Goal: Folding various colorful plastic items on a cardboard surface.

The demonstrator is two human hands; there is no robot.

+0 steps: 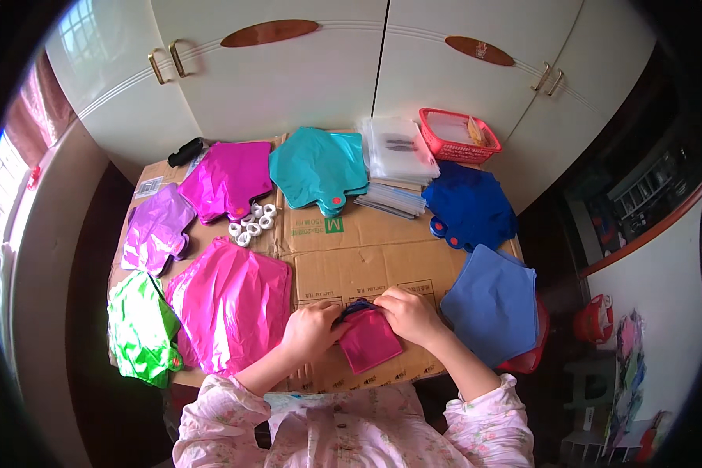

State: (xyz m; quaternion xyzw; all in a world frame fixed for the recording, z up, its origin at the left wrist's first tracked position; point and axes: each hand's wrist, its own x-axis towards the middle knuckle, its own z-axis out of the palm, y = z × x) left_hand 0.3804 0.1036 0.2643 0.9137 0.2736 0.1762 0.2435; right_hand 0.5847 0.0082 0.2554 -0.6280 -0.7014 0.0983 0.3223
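Observation:
A small folded stack of foil balloons (370, 343) lies close in front of me on the cardboard, magenta on its face with dark blue along the far edge. My left hand (312, 329) is closed on its far left corner, thumb over the top. On the far right corner, my right hand (408, 314) pinches it with bent fingers. Beside my left forearm is a stack of flat pink foil balloons (230, 304). Flat light-blue foil balloons (491, 304) lie to the right of my right hand.
Around the cardboard (343, 265) are flat foil balloons: green (142, 321), lilac (157, 226), magenta (228, 178), teal (318, 165) and dark blue (469, 204). White rolls (251, 225), clear plastic bags (398, 152) and a red basket (459, 144) sit farther back, before white cabinets (288, 78).

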